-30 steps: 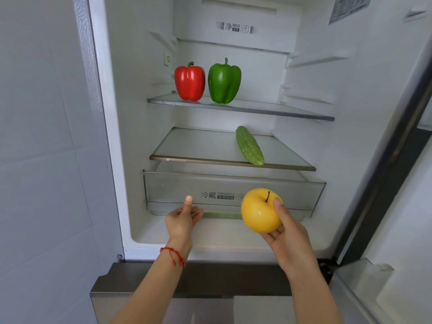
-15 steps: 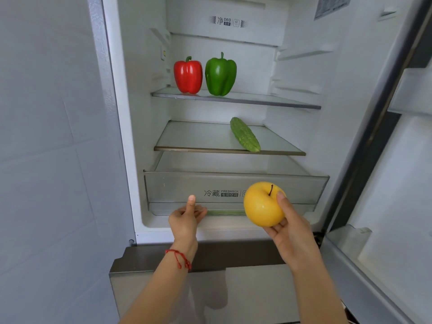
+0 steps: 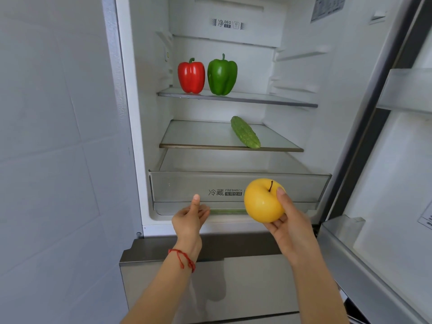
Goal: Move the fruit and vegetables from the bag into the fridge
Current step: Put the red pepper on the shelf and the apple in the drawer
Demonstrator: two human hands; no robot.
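Right hand [image 3: 288, 226] holds yellow apple [image 3: 263, 200] before crisper drawer [image 3: 187, 187]. Left hand [image 3: 189, 218] curled under drawer's lower lip, thumb raised. Red pepper [image 3: 191, 76], green pepper [image 3: 222, 75] upright on upper shelf [image 3: 268, 100]; bitter gourd [image 3: 245, 132] on middle shelf [image 3: 198, 136].

A home kitchen, most likely: an open fridge [image 3: 233, 160] stands against a pale tiled wall [image 3: 51, 148]. Inside the fridge, peppers [image 3: 207, 76] stand on the upper glass shelf [image 3: 268, 100], above a crisper drawer [image 3: 187, 188] at the bottom; its door [image 3: 385, 206] hangs open at right.
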